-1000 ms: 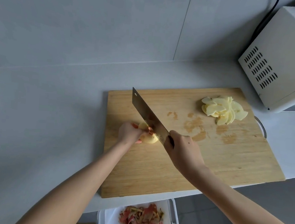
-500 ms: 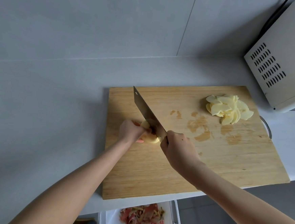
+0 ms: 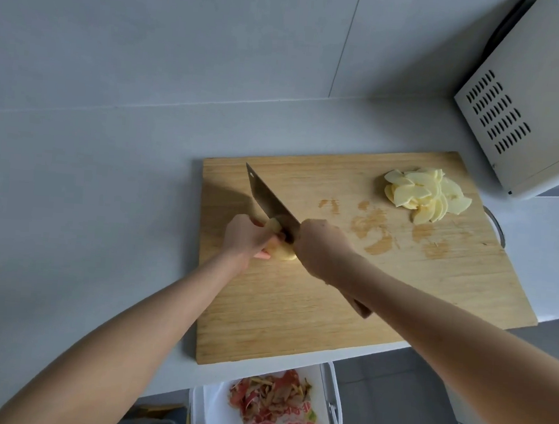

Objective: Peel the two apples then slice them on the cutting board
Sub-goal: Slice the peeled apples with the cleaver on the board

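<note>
Slicing in progress: cleaver [image 3: 268, 204] in right hand [image 3: 322, 248], fist closed round its handle; blade now tight against the left hand's knuckles, having crept leftward across the fruit over the past second; little uncut stock judged to remain. Peeled apple piece [image 3: 280, 250] pinned under left hand [image 3: 244, 239], fingers curled over it, on cutting board [image 3: 297, 313]. Cleaver long axis runs from right hand forward and leftward, tip pointing away. Finished slices [image 3: 423, 196] heaped well beyond right hand.
</note>
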`<state>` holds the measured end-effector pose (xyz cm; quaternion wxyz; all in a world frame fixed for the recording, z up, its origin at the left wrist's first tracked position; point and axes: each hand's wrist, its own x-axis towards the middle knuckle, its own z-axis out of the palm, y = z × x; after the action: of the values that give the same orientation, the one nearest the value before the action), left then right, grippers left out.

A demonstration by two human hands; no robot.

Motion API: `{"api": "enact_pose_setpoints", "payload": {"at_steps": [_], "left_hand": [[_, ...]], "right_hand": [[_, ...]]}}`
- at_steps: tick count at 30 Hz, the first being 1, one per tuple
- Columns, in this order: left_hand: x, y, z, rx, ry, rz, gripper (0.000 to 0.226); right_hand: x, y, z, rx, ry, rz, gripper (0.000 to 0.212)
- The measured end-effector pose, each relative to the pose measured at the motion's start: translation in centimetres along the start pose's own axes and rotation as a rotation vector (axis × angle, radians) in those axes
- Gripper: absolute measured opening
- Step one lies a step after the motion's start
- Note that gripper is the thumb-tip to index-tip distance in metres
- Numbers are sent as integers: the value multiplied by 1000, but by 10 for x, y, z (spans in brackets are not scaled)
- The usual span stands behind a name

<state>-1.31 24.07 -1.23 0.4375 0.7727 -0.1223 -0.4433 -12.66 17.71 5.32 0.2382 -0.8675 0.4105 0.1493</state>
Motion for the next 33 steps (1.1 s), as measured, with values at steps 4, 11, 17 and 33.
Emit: {"api": "enact_pose_setpoints", "payload": {"at_steps": [4, 11, 17, 33], "left_hand": [[3, 0, 0, 7, -19, -16, 18], [3, 0, -3, 34, 3, -41, 12], [9, -9, -7, -17, -5, -55, 13], [-8, -8, 0, 198, -172, -167, 56]], "right_hand": [[0, 2, 2, -24, -13, 21, 26], [2, 7, 36, 5, 37, 43, 16], [1, 16, 69, -68, 159, -41, 13], [1, 36, 52, 286, 150, -24, 28]]}}
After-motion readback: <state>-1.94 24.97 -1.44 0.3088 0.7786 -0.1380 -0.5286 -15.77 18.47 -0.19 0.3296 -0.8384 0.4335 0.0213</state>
